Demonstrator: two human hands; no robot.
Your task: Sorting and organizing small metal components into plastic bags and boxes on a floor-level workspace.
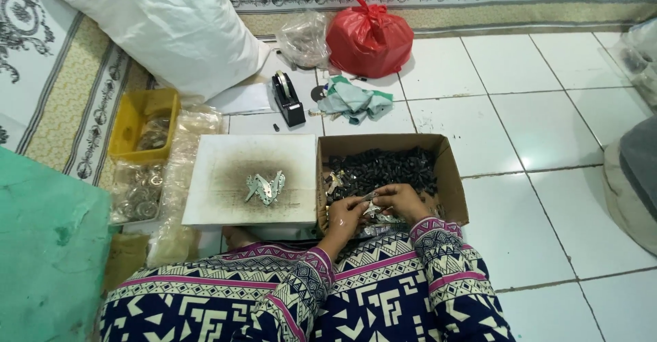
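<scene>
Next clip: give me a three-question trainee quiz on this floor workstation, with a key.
1. True or false: both hands work over the cardboard box.
2. What lies on the white board? A) small metal plates B) scissors C) a cup
3. What colour is the tied bag near the wall?

Key: 1 true; 2 A, the small metal plates; 3 red.

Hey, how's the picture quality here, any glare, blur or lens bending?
Head view: even indoor light, soft shadows; mild sheen on the red bag; tile lines bow outward toward the edges, a wide-lens effect; left hand and right hand slightly soft over the cardboard box.
</scene>
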